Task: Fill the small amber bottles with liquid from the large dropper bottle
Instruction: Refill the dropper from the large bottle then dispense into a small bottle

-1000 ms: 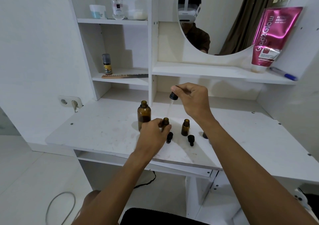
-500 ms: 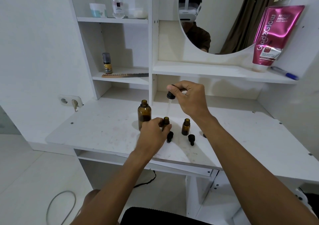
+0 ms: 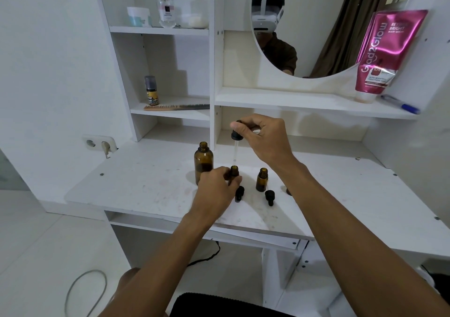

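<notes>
The large amber bottle stands open on the white desk, left of centre. My left hand grips a small amber bottle, upright on the desk. My right hand pinches the black bulb of the dropper, whose glass tube hangs upright with its tip just above that bottle's mouth. A second small amber bottle stands open to the right. Two black small caps lie in front of the bottles.
Shelves rise behind the desk with a small yellow-labelled bottle, a comb, jars and a perfume bottle. A pink tube and a pen rest on the right shelf under a mirror. A wall socket is at left.
My right hand has moved the dropper left and turned it upright, so its tip now hangs over the small bottle in my left hand. The left hand has stayed put.
</notes>
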